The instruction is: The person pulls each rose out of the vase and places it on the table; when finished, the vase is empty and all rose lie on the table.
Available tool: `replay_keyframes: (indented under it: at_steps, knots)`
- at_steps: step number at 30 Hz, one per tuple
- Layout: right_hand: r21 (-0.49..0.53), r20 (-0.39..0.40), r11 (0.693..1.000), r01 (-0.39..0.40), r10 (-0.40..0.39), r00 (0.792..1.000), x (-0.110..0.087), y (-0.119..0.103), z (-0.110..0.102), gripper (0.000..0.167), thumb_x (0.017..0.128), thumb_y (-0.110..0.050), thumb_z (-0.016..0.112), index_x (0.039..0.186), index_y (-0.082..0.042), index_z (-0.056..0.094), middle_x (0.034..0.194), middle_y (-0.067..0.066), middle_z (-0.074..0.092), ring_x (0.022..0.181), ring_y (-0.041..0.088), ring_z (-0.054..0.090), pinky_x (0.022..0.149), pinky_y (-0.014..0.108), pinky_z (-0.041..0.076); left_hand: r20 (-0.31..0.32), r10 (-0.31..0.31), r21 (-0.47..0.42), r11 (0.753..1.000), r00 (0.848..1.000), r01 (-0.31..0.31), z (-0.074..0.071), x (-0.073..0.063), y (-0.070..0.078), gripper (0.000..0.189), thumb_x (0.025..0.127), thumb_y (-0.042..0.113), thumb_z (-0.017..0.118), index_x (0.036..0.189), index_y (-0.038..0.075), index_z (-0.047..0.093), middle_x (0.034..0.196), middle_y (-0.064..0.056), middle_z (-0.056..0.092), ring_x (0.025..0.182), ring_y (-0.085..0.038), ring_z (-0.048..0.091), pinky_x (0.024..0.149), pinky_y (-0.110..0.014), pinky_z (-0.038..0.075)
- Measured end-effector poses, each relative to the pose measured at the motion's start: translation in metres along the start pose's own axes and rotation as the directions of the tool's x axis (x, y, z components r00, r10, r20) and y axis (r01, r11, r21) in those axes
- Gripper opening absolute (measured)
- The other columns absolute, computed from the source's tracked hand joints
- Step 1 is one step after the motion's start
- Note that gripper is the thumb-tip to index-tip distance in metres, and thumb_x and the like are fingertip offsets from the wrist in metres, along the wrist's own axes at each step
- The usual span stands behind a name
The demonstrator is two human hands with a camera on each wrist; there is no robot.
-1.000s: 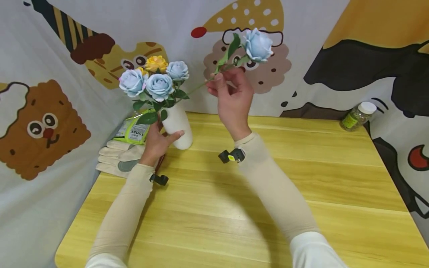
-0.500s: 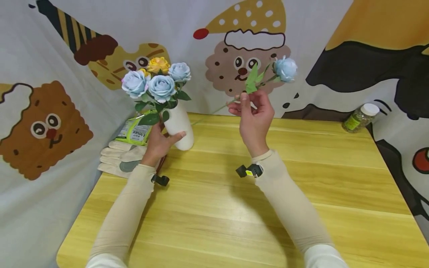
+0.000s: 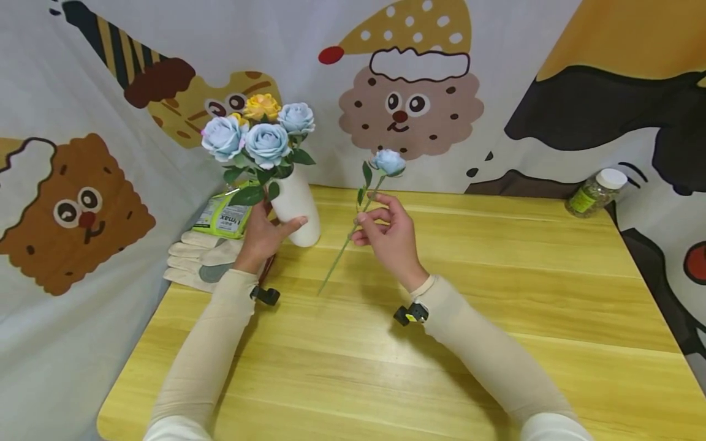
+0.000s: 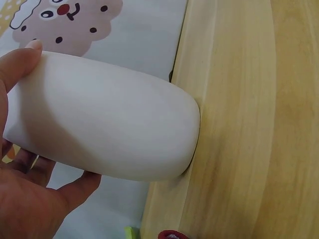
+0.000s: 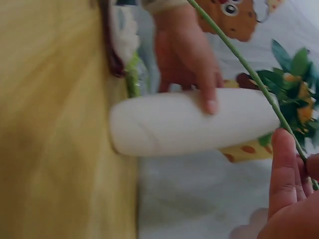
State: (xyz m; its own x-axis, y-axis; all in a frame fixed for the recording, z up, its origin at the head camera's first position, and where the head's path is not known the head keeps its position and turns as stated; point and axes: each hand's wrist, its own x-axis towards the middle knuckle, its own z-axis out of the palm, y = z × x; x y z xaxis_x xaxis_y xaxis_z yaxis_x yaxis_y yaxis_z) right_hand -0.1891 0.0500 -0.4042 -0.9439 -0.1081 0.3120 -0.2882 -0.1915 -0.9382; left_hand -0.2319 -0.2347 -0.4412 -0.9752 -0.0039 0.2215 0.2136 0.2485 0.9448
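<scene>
A white vase [image 3: 296, 208] stands at the back left of the table, filled with blue roses [image 3: 267, 145] and a yellow rose [image 3: 261, 106]. My left hand [image 3: 261, 237] grips the vase around its side, thumb across the front; in the left wrist view its fingers curl under the vase. To the right of the vase, my right hand [image 3: 388, 236] pinches the stem of a single blue rose [image 3: 388, 162] between thumb and fingers. The bloom points up and away, and the bare stem [image 5: 249, 69] slants down toward the left over the table.
Left of the vase lie pale work gloves [image 3: 193, 260] and a green-and-white packet [image 3: 220, 214]. A clear jar with a white lid [image 3: 595, 193] stands at the back right. A cartoon-printed cloth [image 3: 309, 37] hangs behind the wooden table [image 3: 353, 367].
My right hand has drawn the single rose out of the vase to the right, then lowered it and brought it back leftward, stem now steeper. The left hand has stayed on the vase.
</scene>
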Motion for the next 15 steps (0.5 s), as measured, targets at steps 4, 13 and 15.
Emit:
replay_keyframes:
  at_steps: [4,13,15]
  knots:
    - [-0.05,0.056,0.992,-0.119,0.122,0.991,-0.011,0.013,0.003,0.046,0.102,-0.003,0.068,0.145,-0.001,0.051,0.098,0.009,0.07,0.065,0.018,0.076,0.066,0.039,0.067,0.006,0.002,-0.005,1.0,1.0,-0.002,0.0,-0.001,0.0,0.092,0.086,0.02,0.09,0.161,0.028,0.038,0.159,-0.007,0.046,0.151,-0.028,0.043,0.119,-0.06,0.043]
    - [-0.183,0.164,0.934,-0.306,0.335,0.928,-0.023,0.037,0.01,0.046,0.103,-0.006,0.068,0.145,0.0,0.052,0.104,0.018,0.066,0.069,0.029,0.076,0.069,0.048,0.067,-0.004,0.001,0.009,1.0,1.0,-0.001,0.001,-0.002,-0.001,0.095,0.086,0.022,0.09,0.162,0.03,0.035,0.161,-0.007,0.044,0.152,-0.029,0.042,0.119,-0.06,0.043]
    - [-0.208,0.189,0.909,-0.361,0.4,0.897,-0.024,0.041,0.012,0.047,0.103,-0.006,0.068,0.146,-0.001,0.05,0.105,0.019,0.065,0.069,0.028,0.076,0.07,0.048,0.067,-0.008,0.003,0.009,1.0,1.0,-0.003,0.002,-0.002,-0.002,0.094,0.086,0.022,0.09,0.162,0.03,0.035,0.16,-0.007,0.045,0.151,-0.029,0.043,0.118,-0.061,0.044]
